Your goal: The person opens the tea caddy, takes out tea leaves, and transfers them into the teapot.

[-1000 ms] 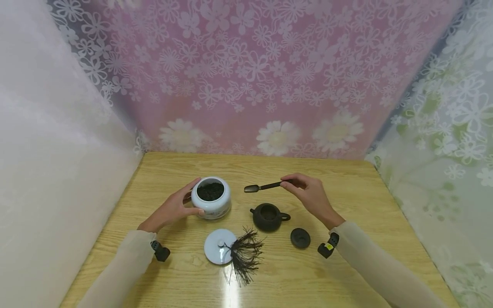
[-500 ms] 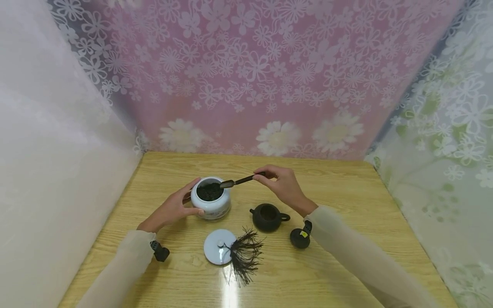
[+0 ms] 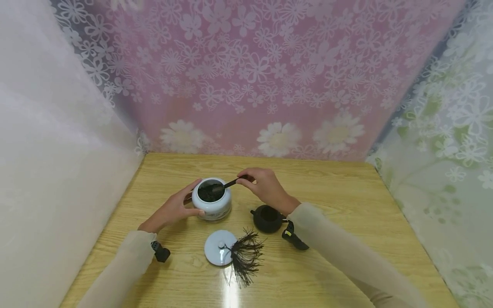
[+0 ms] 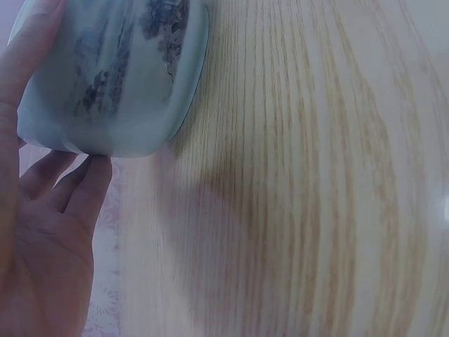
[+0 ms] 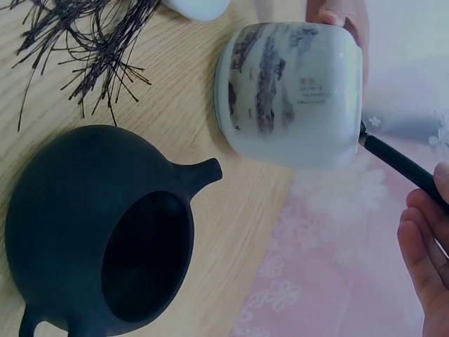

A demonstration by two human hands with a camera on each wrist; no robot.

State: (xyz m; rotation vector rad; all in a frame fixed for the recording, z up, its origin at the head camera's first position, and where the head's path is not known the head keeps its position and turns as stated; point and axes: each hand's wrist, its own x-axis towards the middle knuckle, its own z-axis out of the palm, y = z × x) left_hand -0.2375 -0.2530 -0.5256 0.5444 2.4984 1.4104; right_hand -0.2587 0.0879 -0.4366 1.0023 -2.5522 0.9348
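A white porcelain jar (image 3: 215, 210) with painted dark scenery stands on the table, its mouth open and dark tea leaves (image 3: 206, 195) inside. My left hand (image 3: 172, 210) holds it from the left, thumb in front and fingers behind. In the right wrist view a dark tea scoop (image 5: 398, 163) slants into the jar's mouth. Its handle is pinched by my right hand (image 3: 266, 188); in the head view the scoop's tip lies over the leaves. Below the right wrist sits a dark clay teapot (image 5: 77, 203) without its lid, spout toward the jar.
The jar's white lid (image 3: 215, 247) lies in front of the jar, with a bundle of dark thin strands (image 3: 246, 259) at its knob. The teapot's dark lid is mostly hidden behind the right wrist camera (image 3: 289, 231). A flowered wall (image 3: 246, 85) rises behind the wooden table (image 3: 339, 205).
My right hand has moved left with the tea scoop, from above the teapot to the jar, and the scoop's end has gone into the jar's mouth. The left hand and jar stay put.
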